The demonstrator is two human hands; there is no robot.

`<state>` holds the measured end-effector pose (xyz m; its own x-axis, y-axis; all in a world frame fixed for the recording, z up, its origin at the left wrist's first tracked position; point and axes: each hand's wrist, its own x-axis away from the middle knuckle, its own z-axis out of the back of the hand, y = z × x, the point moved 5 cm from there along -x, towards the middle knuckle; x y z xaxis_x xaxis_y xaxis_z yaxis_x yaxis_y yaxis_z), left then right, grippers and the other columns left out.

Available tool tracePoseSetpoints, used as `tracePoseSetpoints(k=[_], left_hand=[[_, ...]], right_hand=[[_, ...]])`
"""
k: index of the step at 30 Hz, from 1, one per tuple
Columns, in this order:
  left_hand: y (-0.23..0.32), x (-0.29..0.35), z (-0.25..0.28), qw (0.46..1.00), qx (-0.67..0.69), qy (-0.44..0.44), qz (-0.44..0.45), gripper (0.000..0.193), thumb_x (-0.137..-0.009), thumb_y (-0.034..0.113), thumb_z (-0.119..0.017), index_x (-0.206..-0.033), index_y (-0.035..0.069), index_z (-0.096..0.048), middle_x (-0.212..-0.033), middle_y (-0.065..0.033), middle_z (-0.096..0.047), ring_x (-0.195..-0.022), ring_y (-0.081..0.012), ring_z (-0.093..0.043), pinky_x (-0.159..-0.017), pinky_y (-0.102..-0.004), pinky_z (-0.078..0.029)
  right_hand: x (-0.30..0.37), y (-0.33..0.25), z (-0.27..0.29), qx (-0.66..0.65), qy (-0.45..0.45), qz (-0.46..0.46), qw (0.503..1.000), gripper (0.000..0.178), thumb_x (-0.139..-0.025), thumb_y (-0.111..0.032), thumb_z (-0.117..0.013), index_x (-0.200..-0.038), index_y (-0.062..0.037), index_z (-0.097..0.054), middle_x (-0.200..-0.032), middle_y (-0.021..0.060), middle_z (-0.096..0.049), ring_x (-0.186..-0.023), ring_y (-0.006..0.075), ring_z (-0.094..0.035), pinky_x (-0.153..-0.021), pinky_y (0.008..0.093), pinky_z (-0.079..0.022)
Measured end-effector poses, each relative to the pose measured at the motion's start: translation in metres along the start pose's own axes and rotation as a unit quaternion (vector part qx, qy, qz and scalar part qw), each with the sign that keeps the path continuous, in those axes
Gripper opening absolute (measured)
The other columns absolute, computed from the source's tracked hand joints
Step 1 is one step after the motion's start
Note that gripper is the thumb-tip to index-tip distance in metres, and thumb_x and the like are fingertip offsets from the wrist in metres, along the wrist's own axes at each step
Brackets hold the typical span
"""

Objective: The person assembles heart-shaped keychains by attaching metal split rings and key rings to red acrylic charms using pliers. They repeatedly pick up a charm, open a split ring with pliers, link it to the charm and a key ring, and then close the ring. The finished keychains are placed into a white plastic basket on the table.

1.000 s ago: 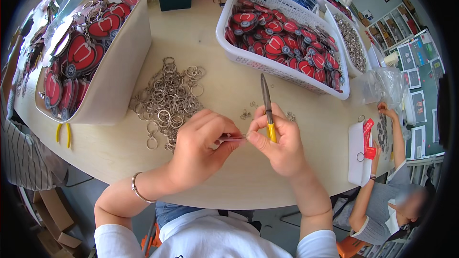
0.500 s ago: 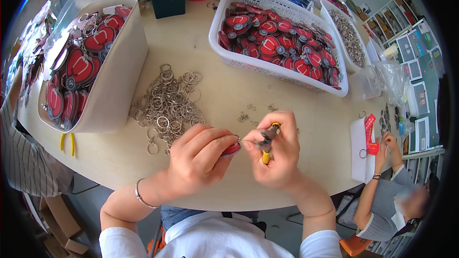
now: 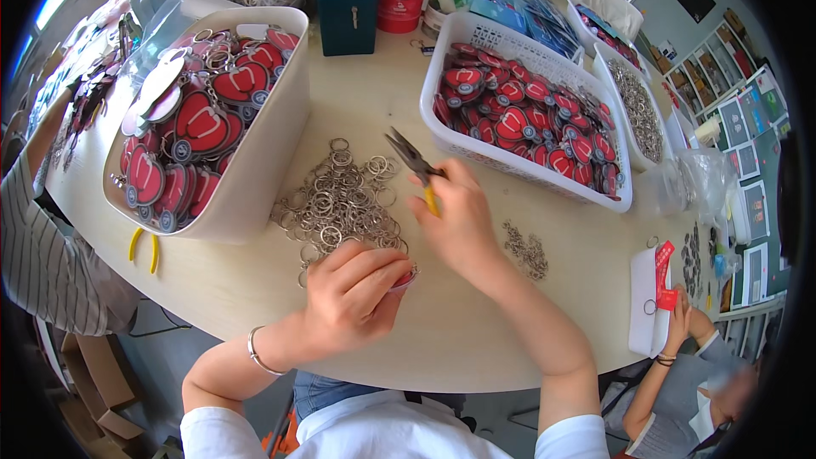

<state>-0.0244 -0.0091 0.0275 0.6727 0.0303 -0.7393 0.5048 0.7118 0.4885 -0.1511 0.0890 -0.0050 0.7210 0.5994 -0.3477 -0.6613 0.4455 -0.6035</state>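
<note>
Yellow-handled metal pliers (image 3: 420, 168) are gripped in the curled right hand (image 3: 459, 217), a flat reddish charm (image 3: 405, 280) pinched in the closed left hand (image 3: 353, 293).

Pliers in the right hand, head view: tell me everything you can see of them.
The pliers have slender, tapering dark-grey jaws that look like metal, and yellow-covered handles largely hidden by the right hand, which grips them. They slant with their tips away from the person and toward the left, the tips appearing just beyond the pile of silvery rings. Whether they touch the table is unclear.
</note>
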Motion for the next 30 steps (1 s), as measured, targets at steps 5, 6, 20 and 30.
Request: tracePoseSetpoints(k=[5,6,20,30], left_hand=[[-0.010,0.003,0.001,1.000,-0.002,0.024,-0.002,0.025,-0.058,-0.007,-0.070,-0.082,0.000,-0.067,-0.081,-0.0093,-0.067,-0.061,-0.0220,-0.058,-0.053,-0.0297,-0.047],[-0.011,0.003,0.001,1.000,0.004,0.021,-0.001,0.025,-0.058,-0.008,-0.070,-0.082,0.000,-0.067,-0.081,-0.0094,-0.067,-0.061,-0.0223,-0.058,-0.053,-0.0299,-0.047],[-0.013,0.011,-0.009,0.998,0.053,-0.002,0.036,0.023,-0.062,-0.008,-0.071,-0.082,0.000,-0.064,-0.080,-0.0099,-0.066,-0.062,-0.0235,-0.062,-0.052,-0.0316,-0.050],[-0.020,0.018,-0.013,0.981,0.125,-0.018,0.146,0.017,-0.069,-0.009,-0.069,-0.085,-0.002,-0.064,-0.090,-0.0141,-0.069,-0.075,-0.0263,-0.068,-0.064,-0.0316,-0.055]], right_hand=[[-0.036,0.006,-0.044,0.126,0.079,0.014,0.989,0.013,-0.078,-0.010,-0.069,-0.078,0.0010,-0.062,-0.089,0.0158,-0.056,-0.087,0.0362,-0.054,-0.077,0.0451,-0.043],[-0.038,0.008,-0.047,0.115,0.076,0.011,0.990,0.013,-0.077,-0.010,-0.069,-0.078,0.0012,-0.063,-0.089,0.0157,-0.055,-0.089,0.0355,-0.054,-0.077,0.0447,-0.043],[-0.041,0.013,-0.040,0.026,0.009,-0.006,1.000,0.015,-0.069,-0.012,-0.077,-0.073,-0.0027,-0.066,-0.086,0.0139,-0.057,-0.086,0.0329,-0.056,-0.076,0.0425,-0.045],[-0.012,0.000,0.015,-0.157,-0.008,-0.103,0.982,0.013,-0.073,-0.005,-0.075,-0.081,0.0031,-0.068,-0.086,0.0112,-0.058,-0.077,0.0234,-0.062,-0.068,0.0335,-0.049]])
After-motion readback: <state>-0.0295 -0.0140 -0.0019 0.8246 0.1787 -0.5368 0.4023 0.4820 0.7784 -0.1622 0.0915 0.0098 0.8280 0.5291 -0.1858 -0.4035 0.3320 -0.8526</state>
